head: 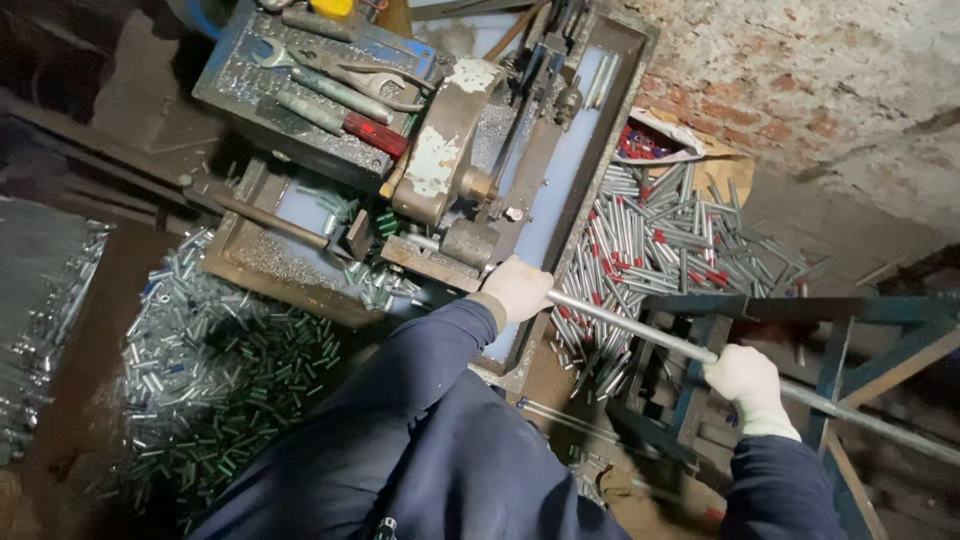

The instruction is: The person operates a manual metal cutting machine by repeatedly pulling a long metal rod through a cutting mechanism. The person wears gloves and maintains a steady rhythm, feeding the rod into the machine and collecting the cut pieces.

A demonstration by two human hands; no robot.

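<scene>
A long bare metal rod (640, 325) runs from the lower right toward a worn cutting machine (450, 150). My left hand (517, 288), in a pale glove, grips the rod close to the machine's feed end. Farther back along the rod, my right hand (748, 385), also gloved, grips it above a blue-green metal stand (700, 310). Dark blue sleeves cover both arms.
Wrenches and a red-handled tool lie on a metal tray (230, 80) on the machine's top. A pile of short cut metal pieces (220, 370) lies lower left. Longer cut tubes (670, 240), some with red ends, are heaped by the brick wall (820, 90).
</scene>
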